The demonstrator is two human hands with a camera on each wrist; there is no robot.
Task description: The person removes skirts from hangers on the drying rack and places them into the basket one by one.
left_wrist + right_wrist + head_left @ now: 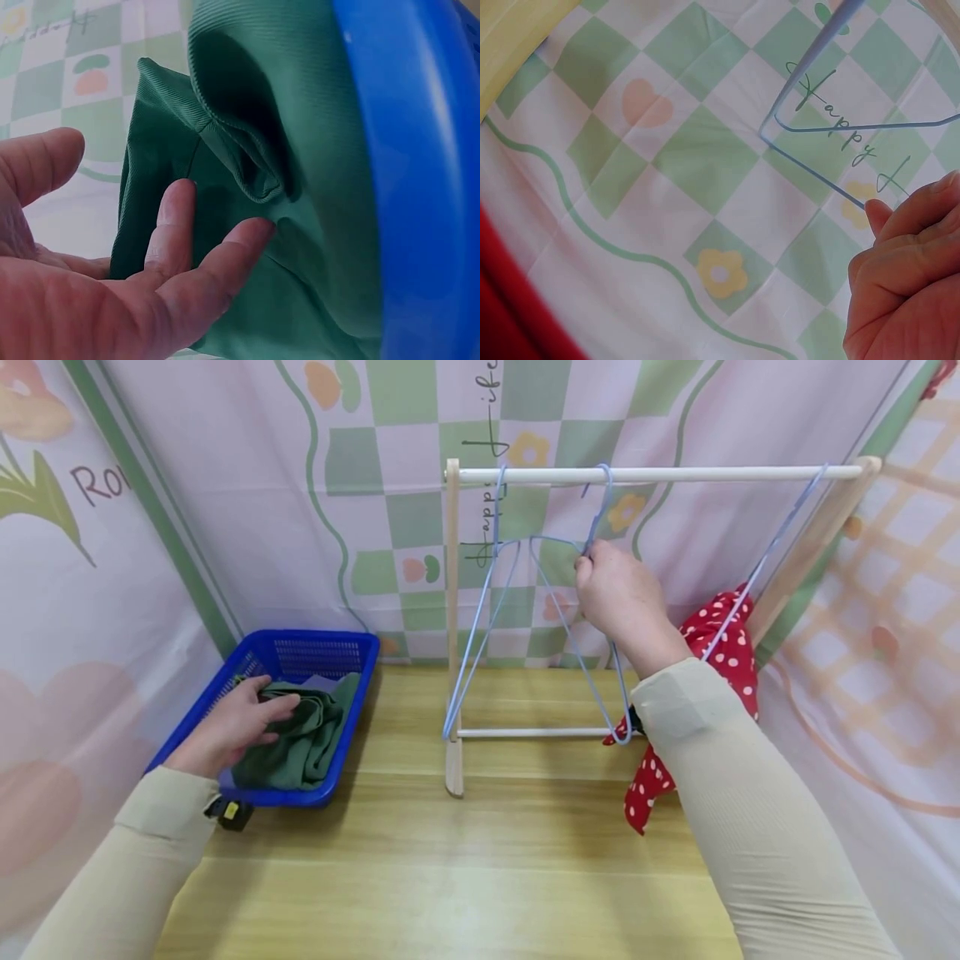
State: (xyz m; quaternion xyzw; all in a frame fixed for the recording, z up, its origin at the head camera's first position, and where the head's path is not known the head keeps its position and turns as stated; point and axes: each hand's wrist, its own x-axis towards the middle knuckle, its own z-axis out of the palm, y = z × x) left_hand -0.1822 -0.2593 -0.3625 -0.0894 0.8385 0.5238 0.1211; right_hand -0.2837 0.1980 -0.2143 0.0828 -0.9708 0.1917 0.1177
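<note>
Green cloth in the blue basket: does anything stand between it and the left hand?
Nothing visible does. The left hand reaches over the rim of the blue basket, its fingers right at the green cloth, with no other item between.

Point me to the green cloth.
In the head view, the green cloth lies at the left side, inside the blue basket, next to the left hand.

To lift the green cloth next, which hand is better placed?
Likely the left hand: it is right at the green cloth in the blue basket, while the right hand grips a blue hanger.
</note>
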